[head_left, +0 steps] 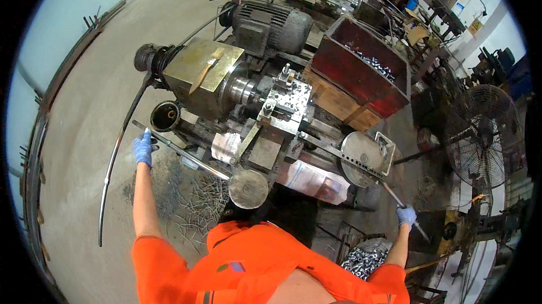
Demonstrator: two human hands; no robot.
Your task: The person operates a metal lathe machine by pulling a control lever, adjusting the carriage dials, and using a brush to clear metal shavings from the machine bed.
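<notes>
My left hand (pixel 144 148), in a blue work glove, is closed around the upper part of a metal lever bar (pixel 189 156). That bar slants down to a round metal disc (pixel 248 189) at the front of a lathe-like machine. On the right, my gloved right hand (pixel 405 216) grips a long rod handle (pixel 392 193), which runs up to a perforated flat bar (pixel 344 160) over a round plate (pixel 361 151). Between the hands sit the spindle chuck (pixel 243 90) and a tool slide (pixel 291 100) strewn with dark chips.
A red bin (pixel 361 72) with small metal parts stands behind the slide, near a motor (pixel 271 24). A brush (pixel 206 72) lies on the headstock. Metal pieces fill a container (pixel 366 259) by my right arm. A large fan (pixel 483 134) stands right; scrap (pixel 203 208) litters the floor.
</notes>
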